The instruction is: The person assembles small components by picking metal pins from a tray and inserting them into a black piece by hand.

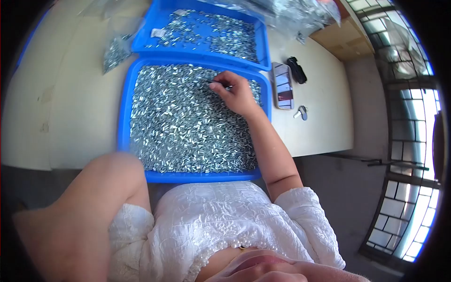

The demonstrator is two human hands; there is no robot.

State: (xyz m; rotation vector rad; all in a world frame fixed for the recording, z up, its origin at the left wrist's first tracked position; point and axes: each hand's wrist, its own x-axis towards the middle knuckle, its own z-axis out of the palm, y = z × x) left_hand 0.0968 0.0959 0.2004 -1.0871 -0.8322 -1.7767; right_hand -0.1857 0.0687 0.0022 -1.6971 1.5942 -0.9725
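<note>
My right hand (232, 91) is over the upper right part of a blue tray (124, 117) full of small shiny metal pins (183, 122). Its thumb and fingers are bent together in a pinch, close to the pins' surface. What lies between the fingertips is too small to make out. My left arm (112, 178) is bent, its elbow at the tray's lower left corner. The forearm runs back toward the lower left edge of the view, and the left hand itself does not show.
Behind stands a second blue tray (197, 44) with scattered pins and a white paper tag (158, 33). A clear bag of pins (117, 54) lies to its left. At right are a phone (283, 87), a black case (296, 70), keys (301, 113) and a cardboard box (345, 40).
</note>
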